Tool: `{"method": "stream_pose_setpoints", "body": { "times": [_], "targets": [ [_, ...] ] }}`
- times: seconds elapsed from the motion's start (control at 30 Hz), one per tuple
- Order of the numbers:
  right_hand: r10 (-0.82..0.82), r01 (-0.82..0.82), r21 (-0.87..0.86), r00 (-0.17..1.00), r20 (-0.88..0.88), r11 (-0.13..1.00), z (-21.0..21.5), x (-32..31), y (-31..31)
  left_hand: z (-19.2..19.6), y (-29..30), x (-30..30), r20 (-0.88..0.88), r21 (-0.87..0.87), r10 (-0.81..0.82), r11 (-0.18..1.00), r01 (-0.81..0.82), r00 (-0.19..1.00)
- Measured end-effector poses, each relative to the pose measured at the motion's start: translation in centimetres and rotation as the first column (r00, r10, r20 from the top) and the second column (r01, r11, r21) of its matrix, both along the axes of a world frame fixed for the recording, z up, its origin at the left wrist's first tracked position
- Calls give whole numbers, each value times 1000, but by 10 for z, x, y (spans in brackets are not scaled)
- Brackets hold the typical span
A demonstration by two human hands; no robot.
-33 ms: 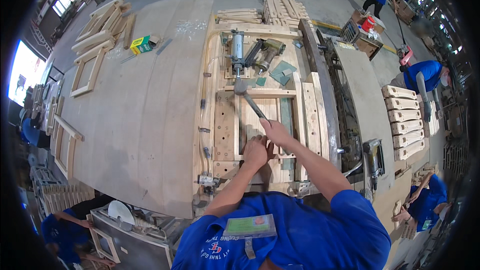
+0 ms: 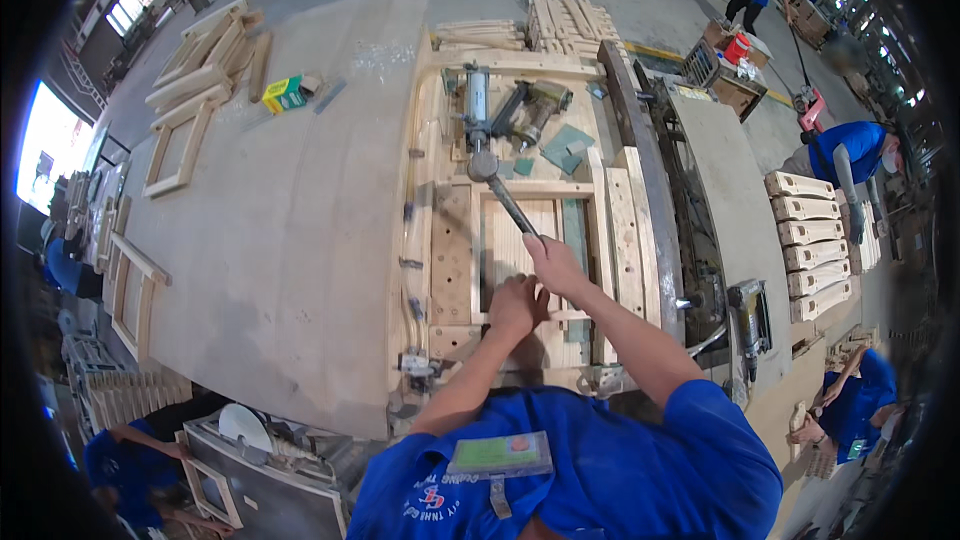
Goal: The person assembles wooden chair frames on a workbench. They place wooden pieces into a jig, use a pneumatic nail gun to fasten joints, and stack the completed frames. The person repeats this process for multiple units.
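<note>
My right hand (image 2: 560,268) is wrapped round the handle of a mallet (image 2: 483,165). Its round grey head is over the far left corner of a pale wooden frame (image 2: 542,188), close to the rod of an air cylinder (image 2: 478,97). My left hand (image 2: 516,306) lies at the frame's near rail, its fingers curled down and partly hidden. A light wooden panel (image 2: 507,240) shows inside the frame. The frame sits in a jig with drilled wooden blocks (image 2: 451,265) on its left and right.
Beyond the frame lie a nail gun (image 2: 542,108) and green sheet scraps (image 2: 567,146). A wide board table (image 2: 300,240) on the left bears wooden frames (image 2: 180,145) and a green-yellow box (image 2: 284,94). Another air tool (image 2: 748,320) hangs at right. Several co-workers are around.
The mallet head has risen slightly away from the frame's corner. My hands keep nearly the same places, and the whole view has shifted a little.
</note>
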State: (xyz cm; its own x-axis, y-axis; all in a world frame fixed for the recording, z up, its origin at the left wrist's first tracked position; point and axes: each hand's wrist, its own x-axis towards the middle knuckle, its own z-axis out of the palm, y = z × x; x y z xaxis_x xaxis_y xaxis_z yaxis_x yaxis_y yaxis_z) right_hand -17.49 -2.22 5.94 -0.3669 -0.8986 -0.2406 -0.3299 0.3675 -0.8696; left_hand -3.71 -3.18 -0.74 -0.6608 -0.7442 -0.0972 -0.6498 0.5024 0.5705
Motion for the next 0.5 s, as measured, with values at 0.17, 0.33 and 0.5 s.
{"method": "stream_pose_setpoints", "body": {
  "times": [0.17, 0.33, 0.5],
  "targets": [
    [-165, 192, -259, 979, 122, 947, 49, -34, 22, 0, 4, -1, 15, 74, 62, 995, -63, 998],
    [-434, 367, -234, 716, -546, 900, 29, -105, 71, -3, 8, -9, -145, 33, -32, 999, 37, 989],
    [-407, 592, 48, 609, -680, 805, -11, -136, 102, 12, 32, -54, -194, 127, -244, 954, 271, 950]
  ]
}}
